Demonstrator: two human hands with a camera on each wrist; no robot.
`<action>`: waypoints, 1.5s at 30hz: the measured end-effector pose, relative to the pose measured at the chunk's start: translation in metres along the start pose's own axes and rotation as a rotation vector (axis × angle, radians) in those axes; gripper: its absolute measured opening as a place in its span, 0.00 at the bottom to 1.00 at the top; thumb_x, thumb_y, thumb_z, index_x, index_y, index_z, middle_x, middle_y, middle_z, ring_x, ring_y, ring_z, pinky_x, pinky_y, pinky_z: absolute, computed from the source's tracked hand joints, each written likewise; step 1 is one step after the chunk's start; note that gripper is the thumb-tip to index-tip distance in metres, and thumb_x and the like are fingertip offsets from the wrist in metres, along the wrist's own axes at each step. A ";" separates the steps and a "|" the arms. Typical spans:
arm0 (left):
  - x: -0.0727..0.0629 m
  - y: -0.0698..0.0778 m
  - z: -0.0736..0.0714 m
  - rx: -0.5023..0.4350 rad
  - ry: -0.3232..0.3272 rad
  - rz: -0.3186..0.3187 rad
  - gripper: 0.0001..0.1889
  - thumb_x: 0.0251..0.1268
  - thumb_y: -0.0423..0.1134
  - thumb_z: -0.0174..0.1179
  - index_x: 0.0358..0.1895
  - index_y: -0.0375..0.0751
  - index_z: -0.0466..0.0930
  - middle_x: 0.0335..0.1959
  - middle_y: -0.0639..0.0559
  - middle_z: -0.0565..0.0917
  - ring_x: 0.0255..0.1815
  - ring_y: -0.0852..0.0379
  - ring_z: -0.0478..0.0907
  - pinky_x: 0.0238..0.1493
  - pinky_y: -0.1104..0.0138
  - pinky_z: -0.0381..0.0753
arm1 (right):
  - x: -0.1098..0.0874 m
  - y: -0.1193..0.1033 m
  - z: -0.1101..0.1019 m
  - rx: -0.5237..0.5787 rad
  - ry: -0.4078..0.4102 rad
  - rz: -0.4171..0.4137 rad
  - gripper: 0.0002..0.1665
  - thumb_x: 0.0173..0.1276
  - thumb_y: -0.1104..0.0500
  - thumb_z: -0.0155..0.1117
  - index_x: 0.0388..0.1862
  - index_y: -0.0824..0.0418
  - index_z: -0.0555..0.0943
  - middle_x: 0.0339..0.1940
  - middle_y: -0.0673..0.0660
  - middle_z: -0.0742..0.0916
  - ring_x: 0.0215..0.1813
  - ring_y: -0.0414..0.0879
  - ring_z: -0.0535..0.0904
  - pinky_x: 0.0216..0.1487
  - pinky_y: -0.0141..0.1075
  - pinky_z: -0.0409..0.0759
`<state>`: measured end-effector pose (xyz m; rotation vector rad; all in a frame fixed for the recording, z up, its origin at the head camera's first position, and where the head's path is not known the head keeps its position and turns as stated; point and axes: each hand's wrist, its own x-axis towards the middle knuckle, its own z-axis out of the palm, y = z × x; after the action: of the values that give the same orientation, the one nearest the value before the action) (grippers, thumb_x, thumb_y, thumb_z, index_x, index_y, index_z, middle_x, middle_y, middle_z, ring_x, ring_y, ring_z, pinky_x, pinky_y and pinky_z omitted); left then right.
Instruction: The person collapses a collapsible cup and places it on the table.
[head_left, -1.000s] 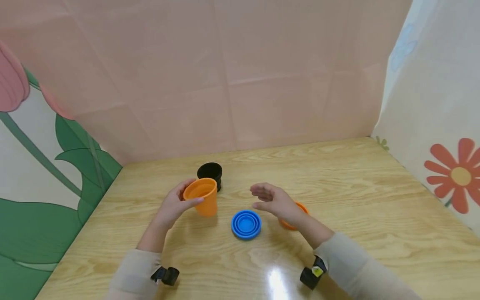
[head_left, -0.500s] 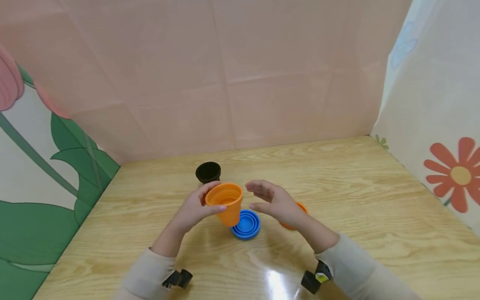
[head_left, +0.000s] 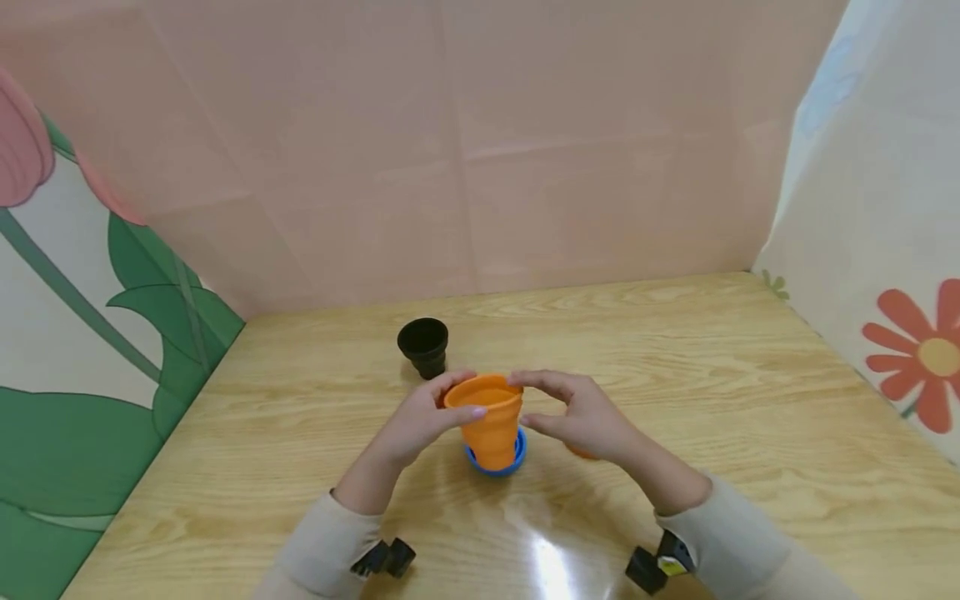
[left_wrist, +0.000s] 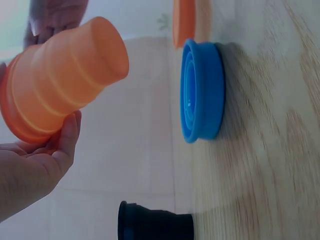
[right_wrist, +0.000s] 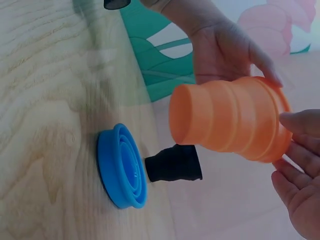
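Observation:
An orange collapsible cup [head_left: 491, 421], pulled out to its stepped full height, hangs above a flattened blue collapsible cup [head_left: 497, 472]. My left hand [head_left: 423, 421] grips the orange cup near its rim from the left, thumb in front. On the other side, my right hand [head_left: 588, 412] has its thumb and fingers at the rim, as the right wrist view shows. The orange cup [left_wrist: 70, 75] is tilted, its base clear of the blue cup [left_wrist: 204, 90] in the left wrist view. Behind them stands an extended black collapsible cup [head_left: 423, 343].
A flat orange piece [head_left: 581, 452] lies right of the blue cup, mostly hidden under my right hand; its edge [left_wrist: 184, 22] also shows in the left wrist view. The wooden table [head_left: 675, 333] ends at a pink backdrop [head_left: 480, 167].
My left hand has carried the orange cup rightward, from beside the black cup to over the blue one. My right hand has come to its rim.

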<state>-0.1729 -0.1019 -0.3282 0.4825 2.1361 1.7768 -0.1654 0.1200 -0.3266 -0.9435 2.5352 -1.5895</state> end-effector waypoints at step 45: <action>0.029 -0.032 0.014 -0.425 -0.259 0.360 0.23 0.55 0.40 0.58 0.47 0.24 0.66 0.36 0.48 0.73 0.34 0.60 0.72 0.37 0.72 0.74 | 0.000 0.045 -0.009 0.925 -0.252 -0.124 0.10 0.60 0.72 0.49 0.39 0.62 0.72 0.34 0.52 0.79 0.36 0.41 0.75 0.38 0.31 0.74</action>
<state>-0.1945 -0.0817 -0.3631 0.9625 1.5095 2.1447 -0.1904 0.1410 -0.3593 -1.0465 1.3167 -2.1530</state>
